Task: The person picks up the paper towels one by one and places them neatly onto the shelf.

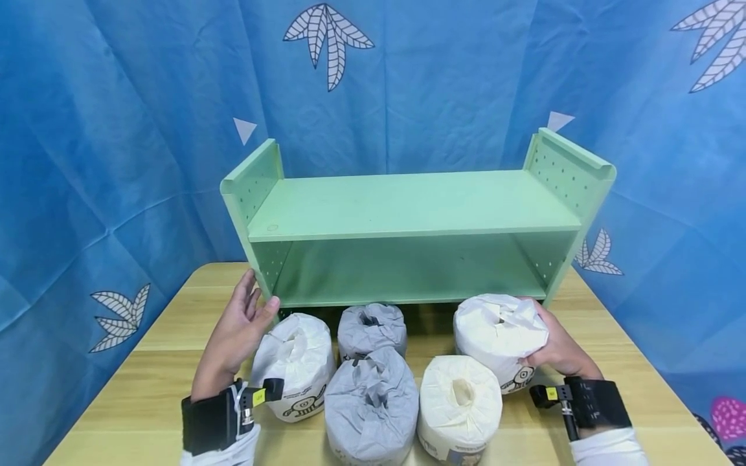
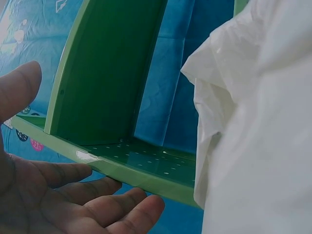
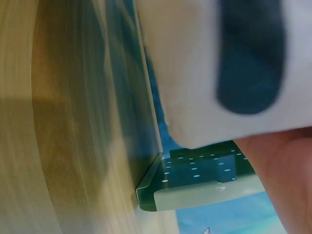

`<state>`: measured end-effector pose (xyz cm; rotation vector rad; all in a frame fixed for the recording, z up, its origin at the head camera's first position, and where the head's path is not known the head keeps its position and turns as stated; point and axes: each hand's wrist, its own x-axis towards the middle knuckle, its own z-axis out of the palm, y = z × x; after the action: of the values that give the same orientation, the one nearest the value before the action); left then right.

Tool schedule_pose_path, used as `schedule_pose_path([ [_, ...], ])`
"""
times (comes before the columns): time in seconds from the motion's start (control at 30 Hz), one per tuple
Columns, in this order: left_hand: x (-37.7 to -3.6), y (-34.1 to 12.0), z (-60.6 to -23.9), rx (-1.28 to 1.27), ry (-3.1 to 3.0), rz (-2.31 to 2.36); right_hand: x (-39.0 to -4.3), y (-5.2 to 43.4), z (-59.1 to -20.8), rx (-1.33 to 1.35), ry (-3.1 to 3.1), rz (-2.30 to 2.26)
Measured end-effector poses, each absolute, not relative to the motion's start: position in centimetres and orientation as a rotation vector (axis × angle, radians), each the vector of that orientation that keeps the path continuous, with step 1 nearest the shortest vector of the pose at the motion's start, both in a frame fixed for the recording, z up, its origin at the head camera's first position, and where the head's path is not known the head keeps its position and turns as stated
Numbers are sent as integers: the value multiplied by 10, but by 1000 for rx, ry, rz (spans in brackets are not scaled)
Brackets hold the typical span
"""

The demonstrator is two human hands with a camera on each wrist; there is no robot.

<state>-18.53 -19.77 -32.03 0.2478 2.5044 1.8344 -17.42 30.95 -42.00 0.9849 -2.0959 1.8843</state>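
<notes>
Blue cloth [image 1: 146,116] with white leaf prints [image 1: 336,58] hangs behind both the left grip [image 1: 236,331] and the right grip [image 1: 556,343]. Below them spreads a pale wooden counter [image 1: 140,388], reaching out to either side. On it stands a green shelf [image 1: 408,204], just ahead of the grips and spanning the gap between them, one side panel beyond each.

Of the wrapped rolls, the front grey roll [image 1: 370,421] looks biggest; it sits between the grips, nearer the person than either. The held roll [image 1: 492,340] — white, with a dark printed figure — is in the right grip, whose fingers and thumb close round its right side; the right wrist view shows it raised off the counter. Just right of the left grip stands the left roll [image 1: 294,378], also white. The cream roll [image 1: 460,421] stands nearer the person than the right grip, between the front grey roll and the held roll. Between the grips, close to the shelf, is the rear grey roll [image 1: 373,330].

The left grip is wide — thumb and fingers well apart — beside the shelf's left panel; whether its fingertips touch, I cannot tell. Black bands [image 1: 210,421] circle both wrists.
</notes>
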Motion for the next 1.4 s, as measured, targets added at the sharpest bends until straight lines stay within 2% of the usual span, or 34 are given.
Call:
schedule_pose_path([
  [0.8, -184, -198, -319, 248, 2497, 1833, -168, 307, -399, 955, -1948, 1839],
  [1.4, -188, -199, -322, 262, 2525, 1805, -178, 300, -384, 953, -2034, 1764],
])
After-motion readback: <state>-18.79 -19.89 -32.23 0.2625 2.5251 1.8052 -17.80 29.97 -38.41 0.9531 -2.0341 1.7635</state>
